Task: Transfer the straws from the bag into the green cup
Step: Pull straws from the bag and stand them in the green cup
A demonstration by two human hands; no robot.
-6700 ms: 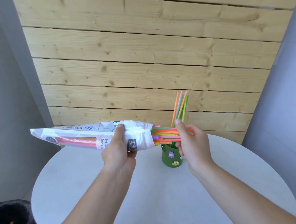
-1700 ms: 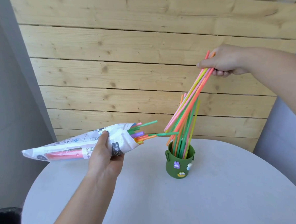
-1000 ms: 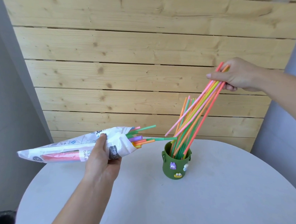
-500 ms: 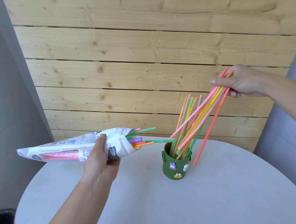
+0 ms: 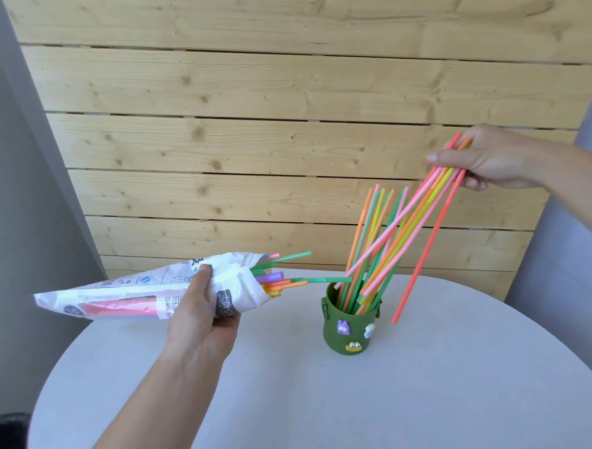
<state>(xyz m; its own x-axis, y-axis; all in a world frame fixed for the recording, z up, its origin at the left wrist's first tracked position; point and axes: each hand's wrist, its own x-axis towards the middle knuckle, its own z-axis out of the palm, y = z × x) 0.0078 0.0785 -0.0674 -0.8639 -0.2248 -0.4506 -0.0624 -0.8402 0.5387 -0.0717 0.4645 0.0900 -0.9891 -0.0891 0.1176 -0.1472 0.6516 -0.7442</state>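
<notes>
Beneath both grips spreads the round white table. Lower and well left of the right hand, the left hand wraps its fingers round the white bag near its mouth, where straw ends poke out toward the green cup. The right hand pinches a bundle of straws by their tops. Most lower ends slant down-left into the cup, but one orange-red straw hangs outside, just right of it.

Bare-armed left hand, right hand; thumbnail possibly tinted.
</notes>
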